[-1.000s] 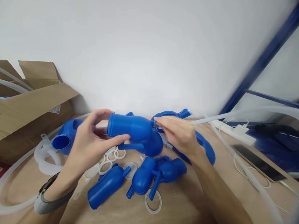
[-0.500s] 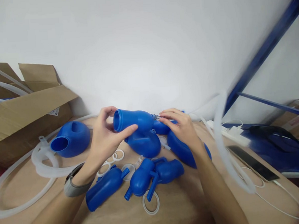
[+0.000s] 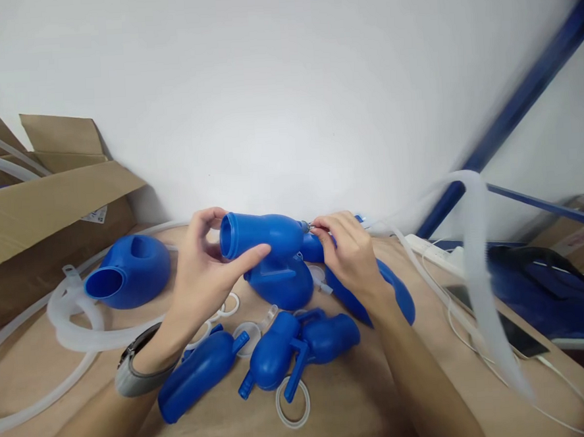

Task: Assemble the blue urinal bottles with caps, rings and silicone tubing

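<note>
Wood tabletop (image 3: 328,414) against white wall (image 3: 285,100); blue plastic piece (image 3: 273,236) sits mid-frame above it, long axis near horizontal, wide open mouth left, narrow spout right. Left hand (image 3: 208,263) part-open, curled round the mouth end; right hand (image 3: 346,248) pinched nearly closed on a small metal bit (image 3: 310,227) at the spout. Open cardboard box (image 3: 63,203), left, holds clear tubes (image 3: 4,163).
</note>
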Action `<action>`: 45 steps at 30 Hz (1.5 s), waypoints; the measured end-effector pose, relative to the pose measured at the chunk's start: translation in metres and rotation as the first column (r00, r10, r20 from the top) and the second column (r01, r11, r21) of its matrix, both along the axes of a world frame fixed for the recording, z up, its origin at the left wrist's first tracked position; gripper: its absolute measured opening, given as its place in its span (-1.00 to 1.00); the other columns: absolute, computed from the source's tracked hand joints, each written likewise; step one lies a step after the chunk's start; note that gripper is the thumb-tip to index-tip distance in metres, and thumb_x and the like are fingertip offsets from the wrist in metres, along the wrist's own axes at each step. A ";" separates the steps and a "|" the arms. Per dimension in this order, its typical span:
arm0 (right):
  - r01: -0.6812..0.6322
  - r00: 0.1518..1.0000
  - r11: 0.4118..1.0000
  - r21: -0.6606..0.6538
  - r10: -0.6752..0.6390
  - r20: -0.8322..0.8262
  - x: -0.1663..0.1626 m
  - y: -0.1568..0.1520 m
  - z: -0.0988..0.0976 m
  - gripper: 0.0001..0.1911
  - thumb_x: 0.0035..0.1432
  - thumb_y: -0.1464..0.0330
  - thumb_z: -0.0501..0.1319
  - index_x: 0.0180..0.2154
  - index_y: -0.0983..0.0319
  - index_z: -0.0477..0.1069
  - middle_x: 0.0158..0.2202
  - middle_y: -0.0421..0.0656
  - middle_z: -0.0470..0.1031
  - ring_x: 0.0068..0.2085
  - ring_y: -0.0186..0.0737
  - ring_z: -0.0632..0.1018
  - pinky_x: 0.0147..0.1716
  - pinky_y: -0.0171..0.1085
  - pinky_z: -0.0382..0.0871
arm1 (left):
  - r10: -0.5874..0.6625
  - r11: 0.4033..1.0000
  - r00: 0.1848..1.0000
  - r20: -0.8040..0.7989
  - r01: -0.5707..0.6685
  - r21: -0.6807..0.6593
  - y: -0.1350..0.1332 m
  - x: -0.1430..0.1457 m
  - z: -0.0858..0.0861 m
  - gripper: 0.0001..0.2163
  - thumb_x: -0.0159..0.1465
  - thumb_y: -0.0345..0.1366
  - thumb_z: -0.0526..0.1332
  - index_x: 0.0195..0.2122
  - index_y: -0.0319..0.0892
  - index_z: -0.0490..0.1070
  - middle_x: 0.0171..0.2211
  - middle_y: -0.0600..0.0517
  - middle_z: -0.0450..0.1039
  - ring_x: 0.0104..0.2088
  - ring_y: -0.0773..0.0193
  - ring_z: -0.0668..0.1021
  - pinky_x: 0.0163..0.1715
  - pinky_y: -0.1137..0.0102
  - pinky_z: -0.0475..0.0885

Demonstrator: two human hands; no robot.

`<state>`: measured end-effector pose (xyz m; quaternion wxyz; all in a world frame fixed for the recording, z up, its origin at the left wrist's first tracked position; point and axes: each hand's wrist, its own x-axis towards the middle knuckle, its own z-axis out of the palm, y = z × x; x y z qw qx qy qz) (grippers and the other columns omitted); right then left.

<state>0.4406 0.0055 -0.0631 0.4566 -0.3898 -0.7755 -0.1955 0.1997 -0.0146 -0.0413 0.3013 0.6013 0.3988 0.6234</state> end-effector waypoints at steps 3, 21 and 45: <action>0.059 0.986 0.997 0.047 -0.065 0.153 -0.003 0.003 -0.007 -0.72 0.52 0.47 0.03 -0.09 0.20 0.52 -0.21 0.02 0.60 -0.16 0.03 0.52 -0.10 -0.01 0.45 | 0.002 0.998 0.999 0.044 0.000 -0.063 0.005 0.002 -0.004 -0.44 0.01 -0.11 0.60 -0.10 -0.11 0.33 -0.24 0.12 0.42 -0.43 0.35 0.54 -0.49 0.42 0.57; -0.247 0.969 0.921 -0.301 0.226 -0.104 0.013 -0.009 0.011 -0.58 0.41 0.12 0.26 0.19 0.14 0.48 0.09 -0.01 0.63 0.07 0.07 0.62 0.11 0.04 0.50 | -0.128 0.992 0.987 -0.093 0.127 -0.023 -0.008 -0.013 0.003 -0.40 0.09 -0.10 0.56 0.12 -0.02 0.43 -0.26 0.07 0.49 -0.42 0.26 0.56 -0.54 0.42 0.55; -0.060 0.965 0.908 -0.415 -0.053 -0.255 0.086 -0.002 0.018 -0.57 0.25 -0.17 0.30 -0.45 -0.03 0.55 -0.52 -0.17 0.50 -0.49 -0.05 0.47 -0.48 -0.06 0.30 | 0.789 0.593 0.547 -0.278 -0.797 0.114 -0.065 -0.219 0.017 -0.43 0.06 0.08 0.51 0.07 0.03 0.52 -0.09 0.18 0.58 -0.16 0.21 0.58 -0.26 0.38 0.54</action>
